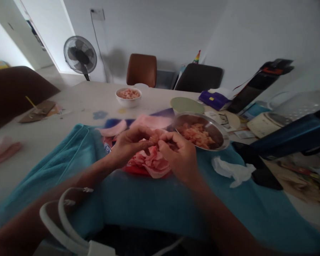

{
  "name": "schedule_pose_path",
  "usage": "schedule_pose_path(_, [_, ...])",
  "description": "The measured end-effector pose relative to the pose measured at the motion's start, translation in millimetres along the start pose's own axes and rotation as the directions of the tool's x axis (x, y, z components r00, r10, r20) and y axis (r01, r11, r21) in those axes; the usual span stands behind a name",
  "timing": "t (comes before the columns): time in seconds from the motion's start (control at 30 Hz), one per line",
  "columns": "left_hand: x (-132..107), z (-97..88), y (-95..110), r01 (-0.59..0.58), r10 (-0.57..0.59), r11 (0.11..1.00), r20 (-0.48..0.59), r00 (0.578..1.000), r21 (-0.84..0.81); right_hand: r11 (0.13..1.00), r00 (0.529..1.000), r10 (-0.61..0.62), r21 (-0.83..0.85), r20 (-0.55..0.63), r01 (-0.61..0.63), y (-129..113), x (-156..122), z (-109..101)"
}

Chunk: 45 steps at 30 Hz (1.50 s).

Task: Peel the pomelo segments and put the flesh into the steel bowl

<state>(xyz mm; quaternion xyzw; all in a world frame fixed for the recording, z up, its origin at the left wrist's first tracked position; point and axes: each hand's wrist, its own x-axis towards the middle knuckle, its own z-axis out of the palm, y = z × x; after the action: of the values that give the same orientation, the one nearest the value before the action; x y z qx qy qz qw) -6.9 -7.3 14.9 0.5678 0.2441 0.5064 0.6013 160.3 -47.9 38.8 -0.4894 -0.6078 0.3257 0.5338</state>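
Observation:
My left hand (130, 142) and my right hand (180, 151) meet at the middle, fingertips pinched on a small orange-pink piece of fruit pulp (156, 137) that looks like pomelo. Below them lies a heap of crumpled pink peelings (153, 161) on something red. Thick pink peel pieces (116, 128) sit just behind. To the right of my hands, a metal bowl (221, 133) holds loose pulp pieces. Fingers hide part of the piece I hold.
A teal towel (149, 202) covers the near table edge. Farther back stand a white bowl (128, 103) of pulp and a green round mat (186, 105). Crumpled tissue (233, 170), a dark phone-like slab (266, 174) and a blue bottle (296, 133) lie right. White cables (61, 227) hang near my left forearm.

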Motion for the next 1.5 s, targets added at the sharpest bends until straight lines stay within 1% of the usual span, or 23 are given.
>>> schedule_pose_path(0.1, [1,1.2,1,-0.048,0.049,0.998,-0.01,0.999,0.05,0.996,0.998,0.056,0.064,0.027,-0.058,1,1,-1])
schedule_pose_path(0.17, [1,2.6,1,-0.084,0.086,0.994,-0.03,0.996,0.075,0.995,0.997,0.069,0.066,0.031,-0.071,2,1,-2])
schedule_pose_path(0.33, [0,4.8,-1,-0.164,0.18,0.966,-0.06,0.982,0.202,0.999,0.999,0.051,-0.01,-0.016,-0.051,6,1,2])
schedule_pose_path(0.4, [-1,5.2,-1,-0.198,0.222,0.943,-0.059,0.973,0.268,0.998,0.999,0.033,-0.048,-0.038,-0.035,7,0,4])
schedule_pose_path(0.47, [-2,5.6,-1,-0.211,0.234,0.933,-0.049,0.971,0.291,0.995,0.999,0.001,-0.102,-0.05,-0.006,9,0,6])
schedule_pose_path(0.53, [-1,5.9,-1,-0.182,0.195,0.954,-0.03,0.98,0.237,0.988,0.998,-0.035,-0.153,-0.048,0.028,11,1,7])
schedule_pose_path(0.67, [1,3.6,-1,-0.037,0.035,0.998,0.035,0.999,0.049,0.98,0.998,-0.065,-0.187,-0.024,0.06,15,3,7])
schedule_pose_path(0.8, [3,-3.1,-3,0.086,-0.082,0.996,0.094,0.992,-0.04,0.967,0.996,-0.08,-0.245,-0.029,0.07,18,5,4])
schedule_pose_path(0.87, [4,-5.8,-4,0.134,-0.125,0.988,0.122,0.985,-0.071,0.967,0.996,-0.079,-0.246,-0.036,0.068,18,6,2])
schedule_pose_path(0.93, [4,-7.0,-4,0.175,-0.158,0.979,0.149,0.976,-0.106,0.978,0.998,-0.061,-0.204,-0.031,0.054,17,7,0])
schedule_pose_path(1.03, [5,-6.9,-2,0.225,-0.196,0.961,0.179,0.964,-0.162,0.995,1.0,0.001,-0.104,-0.017,-0.003,15,8,-4])
schedule_pose_path(1.17, [6,-6.2,0,0.298,-0.255,0.939,0.235,0.938,-0.172,0.997,0.998,0.07,-0.016,-0.008,-0.07,12,9,-7])
schedule_pose_path(1.37, [6,-5.8,0,0.323,-0.276,0.915,0.209,0.938,-0.241,0.978,0.988,0.155,0.143,0.001,-0.154,8,8,-5])
schedule_pose_path(1.5, [7,-5.4,0,0.339,-0.286,0.902,0.219,0.933,-0.269,0.974,0.986,0.166,0.157,-0.002,-0.164,9,7,-4])
